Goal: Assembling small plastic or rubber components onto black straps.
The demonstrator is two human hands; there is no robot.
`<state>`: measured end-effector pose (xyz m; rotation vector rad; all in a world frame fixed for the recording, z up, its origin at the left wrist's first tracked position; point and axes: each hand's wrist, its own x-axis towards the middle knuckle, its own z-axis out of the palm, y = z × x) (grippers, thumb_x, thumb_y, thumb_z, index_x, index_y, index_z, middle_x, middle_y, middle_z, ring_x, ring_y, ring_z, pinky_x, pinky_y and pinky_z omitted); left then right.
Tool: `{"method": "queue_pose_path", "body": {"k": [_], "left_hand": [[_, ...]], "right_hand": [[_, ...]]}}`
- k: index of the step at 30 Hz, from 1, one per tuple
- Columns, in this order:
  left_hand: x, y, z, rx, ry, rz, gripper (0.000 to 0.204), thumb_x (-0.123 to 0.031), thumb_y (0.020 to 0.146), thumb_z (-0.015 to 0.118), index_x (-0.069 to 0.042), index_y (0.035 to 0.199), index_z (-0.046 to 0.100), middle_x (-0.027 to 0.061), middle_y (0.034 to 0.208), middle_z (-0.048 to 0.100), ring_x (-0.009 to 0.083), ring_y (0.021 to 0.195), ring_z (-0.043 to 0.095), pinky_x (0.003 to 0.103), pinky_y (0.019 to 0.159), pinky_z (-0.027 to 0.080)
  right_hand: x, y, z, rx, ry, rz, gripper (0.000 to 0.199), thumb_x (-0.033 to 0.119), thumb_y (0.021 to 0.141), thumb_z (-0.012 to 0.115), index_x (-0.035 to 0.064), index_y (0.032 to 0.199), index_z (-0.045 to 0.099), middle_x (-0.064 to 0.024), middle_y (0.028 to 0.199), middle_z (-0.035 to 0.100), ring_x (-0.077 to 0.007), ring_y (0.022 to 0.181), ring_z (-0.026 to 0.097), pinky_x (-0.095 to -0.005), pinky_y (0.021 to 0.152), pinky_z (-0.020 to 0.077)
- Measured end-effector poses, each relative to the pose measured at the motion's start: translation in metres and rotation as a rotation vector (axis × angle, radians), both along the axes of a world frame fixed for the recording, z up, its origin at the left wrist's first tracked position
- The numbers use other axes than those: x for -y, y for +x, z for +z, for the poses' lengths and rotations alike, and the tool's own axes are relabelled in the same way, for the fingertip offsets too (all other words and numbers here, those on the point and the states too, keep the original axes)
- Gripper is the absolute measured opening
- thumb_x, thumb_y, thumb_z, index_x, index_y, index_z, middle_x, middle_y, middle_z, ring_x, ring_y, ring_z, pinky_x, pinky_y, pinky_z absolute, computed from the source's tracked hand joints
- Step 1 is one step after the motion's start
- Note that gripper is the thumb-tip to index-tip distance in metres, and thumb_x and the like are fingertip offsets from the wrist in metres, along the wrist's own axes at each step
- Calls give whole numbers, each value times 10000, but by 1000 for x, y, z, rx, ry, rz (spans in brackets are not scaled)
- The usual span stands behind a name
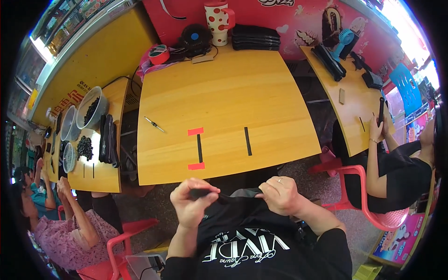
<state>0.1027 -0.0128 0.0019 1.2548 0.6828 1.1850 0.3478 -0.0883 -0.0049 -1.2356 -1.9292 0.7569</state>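
Observation:
Just in front of the table's near edge, my left hand [192, 201] pinches one end of a dark, soft piece of fabric [239, 193]. My right hand [281, 194], wearing a ring, grips its other end, so the piece stretches between both hands above my lap. Its exact kind is hard to tell against my black shirt. On the wooden table [219, 102] beyond are two black strips: one [199, 148] with a red tape piece [196, 131] at its far end and another at its near end, and a plain one [248, 141] farther right.
A slim pen-like tool [154, 124] lies at the table's left. At the back stand a spotted tumbler [218, 25], a black fan [195, 39], a red tape roll [159, 55] and stacked black fabric [255, 37]. People work at side tables; plastic tubs [93, 108] stand left.

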Motion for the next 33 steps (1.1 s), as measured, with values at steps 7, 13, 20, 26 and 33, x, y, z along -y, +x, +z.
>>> {"method": "queue_pose_path", "body": {"k": [7,13,20,26,33], "left_hand": [[-30,-42,11,38,374,-1048,715,-329,770,771,69,1302,508,251,1262,565,399,1204,510,474,998,366],[13,11,-4,-502,39,-598,355,-152,909,620,49,1184,516,171,923,644,301,794,619,353,763,502],[32,11,-38,183,-749,-630,135,-133,954,572,-10,1012,569,39,708,548,113,544,509,247,501,412],[30,14,-31,-64,-609,-529,96,-111,952,571,-15,958,580,24,705,567,80,555,523,223,500,422],[25,7,-15,-391,-24,-425,66,-17,885,606,23,937,614,65,638,602,98,582,588,259,517,469]], "right_hand": [[-18,10,8,18,-187,299,204,159,804,698,35,891,563,-121,753,562,-341,717,585,-424,598,436],[-39,-20,9,-63,-49,255,132,101,833,686,14,888,604,-98,727,580,-251,634,599,-334,546,450],[-29,-27,-4,-714,-531,103,170,-17,867,626,-26,1036,628,-32,905,622,-90,770,584,-230,689,474],[-40,-40,-10,-118,257,36,179,24,737,715,8,905,655,-54,711,535,-178,602,540,-275,525,436],[-36,-44,5,-282,15,67,117,-21,727,711,0,768,604,-41,657,499,-157,548,506,-268,473,370]]}}
